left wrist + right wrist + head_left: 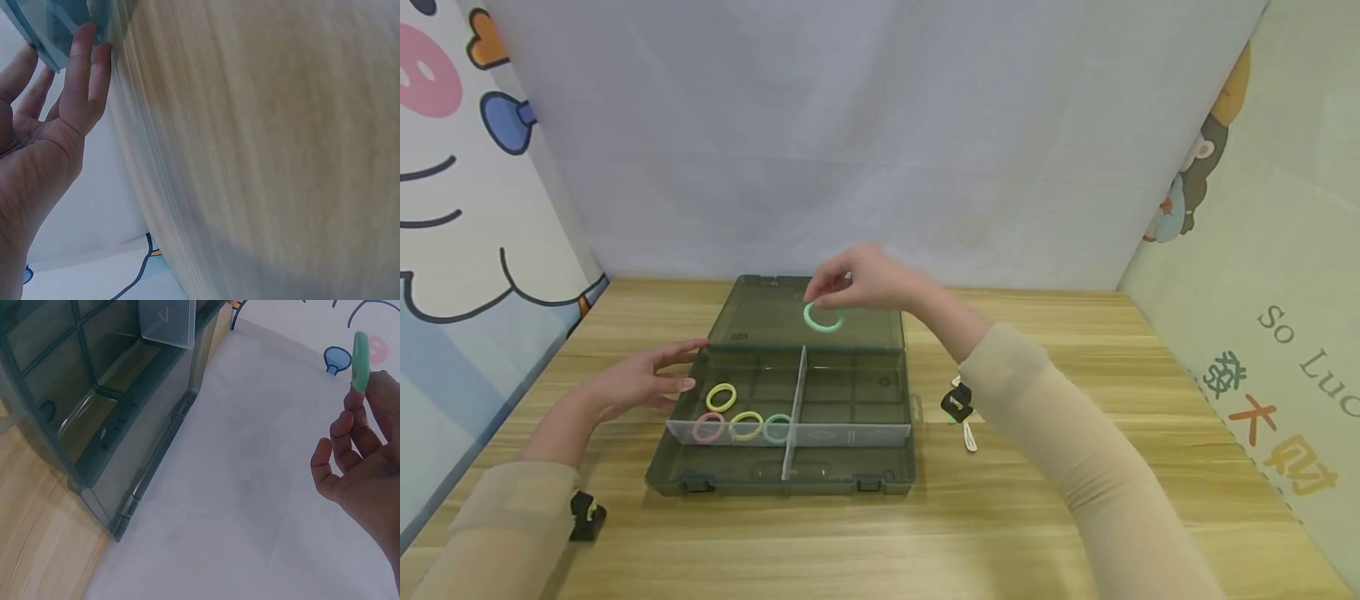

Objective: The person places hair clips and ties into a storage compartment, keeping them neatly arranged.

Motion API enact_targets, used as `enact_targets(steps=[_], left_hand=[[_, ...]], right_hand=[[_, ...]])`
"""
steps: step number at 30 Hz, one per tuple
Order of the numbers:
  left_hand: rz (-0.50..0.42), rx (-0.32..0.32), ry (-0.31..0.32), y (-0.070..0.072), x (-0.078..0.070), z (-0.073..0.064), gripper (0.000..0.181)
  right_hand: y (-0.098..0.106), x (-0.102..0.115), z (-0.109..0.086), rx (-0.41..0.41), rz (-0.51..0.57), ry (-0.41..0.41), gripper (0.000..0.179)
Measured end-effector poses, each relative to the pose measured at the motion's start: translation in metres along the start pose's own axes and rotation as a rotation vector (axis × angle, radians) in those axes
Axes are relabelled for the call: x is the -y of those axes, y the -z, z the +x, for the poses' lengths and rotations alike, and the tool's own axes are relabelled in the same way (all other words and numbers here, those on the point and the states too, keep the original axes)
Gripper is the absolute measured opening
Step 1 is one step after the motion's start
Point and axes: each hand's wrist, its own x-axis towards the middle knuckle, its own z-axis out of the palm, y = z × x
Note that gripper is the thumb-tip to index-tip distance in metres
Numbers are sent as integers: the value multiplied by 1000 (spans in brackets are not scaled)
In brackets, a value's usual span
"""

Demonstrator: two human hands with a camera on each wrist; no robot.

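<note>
My right hand (868, 279) pinches a mint-green hair tie (824, 328) between thumb and fingertips, held up over the raised lid (760, 312) of a dark translucent storage box (730, 482). In the right wrist view the same green hair tie (360, 362) appears edge-on. At the box's left side, my left hand (634, 385) has its fingers spread, fingertips right at the wall. Two yellow hair ties (721, 398), a pink one (708, 438) and a green one (777, 440) lie in the box's left compartment, three of them seen through the clear long divider (850, 434).
A clear cross divider (801, 392) splits the box into left and right parts. To the box's right, a white hair clip (970, 437) lies on the wooden table (1037, 508), partly behind the right sleeve. A pale cloth wall (925, 150) stands behind.
</note>
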Motion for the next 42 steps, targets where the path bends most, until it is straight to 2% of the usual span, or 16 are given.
enact_targets(steps=[8, 12, 19, 30, 38, 42], left_hand=[[0, -9, 24, 1, 0, 0, 76], [-4, -8, 23, 2, 0, 0, 76], [-19, 3, 21, 3, -3, -1, 76], [-9, 10, 20, 1, -5, 2, 75], [-23, 2, 45, 0, -3, 2, 75], [-21, 8, 42, 0, -4, 1, 76]], right_hand=[[-21, 7, 18, 26, -9, 53, 11], [-32, 8, 27, 50, -32, 64, 12], [-52, 10, 42, 95, -7, 68, 13], [-85, -4, 59, 108, -2, 29, 17], [-109, -18, 67, 96, 5, 33, 17], [-120, -23, 69, 117, 24, 37, 15]])
